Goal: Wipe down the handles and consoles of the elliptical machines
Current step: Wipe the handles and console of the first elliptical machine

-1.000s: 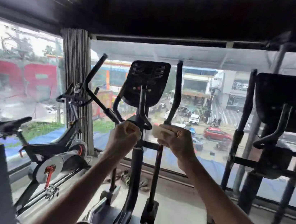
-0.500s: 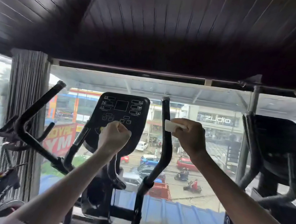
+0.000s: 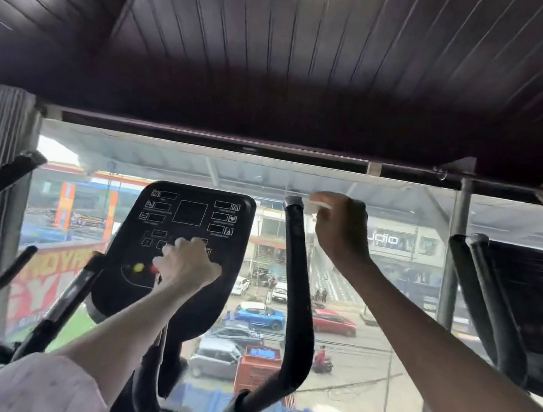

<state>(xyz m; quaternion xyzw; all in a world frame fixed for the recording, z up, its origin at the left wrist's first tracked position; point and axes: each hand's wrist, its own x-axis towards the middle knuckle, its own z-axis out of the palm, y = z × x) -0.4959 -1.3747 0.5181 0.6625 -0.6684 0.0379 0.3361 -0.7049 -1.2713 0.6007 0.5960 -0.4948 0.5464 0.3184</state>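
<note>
Seen from the head camera, the elliptical's black console (image 3: 185, 246) sits just left of centre, its face printed with white outlined boxes and carrying a yellow and a red button at its lower left. The left hand (image 3: 188, 264) is curled into a loose fist against the lower half of that console, knuckles over the button area; whether it grips anything cannot be told, since the fingers are folded away from the camera. A pale sleeve (image 3: 42, 386) covers that arm at 7 o'clock.

At about 1 o'clock from the console, the right hand (image 3: 341, 229) is raised beside the top of the right moving handle (image 3: 295, 278), fingers closed around a small white wipe (image 3: 318, 205). The wipe's edge lies just beside the handle's grey end cap, possibly touching it; motion blur makes the contact unclear. The handle itself runs down in a long black curve toward 6 o'clock.

The left moving handle (image 3: 0, 180) angles up at 9 o'clock. A second elliptical's console (image 3: 532, 309) stands at 3 o'clock. Behind everything, a large window (image 3: 385, 324) looks down on a street with cars.
</note>
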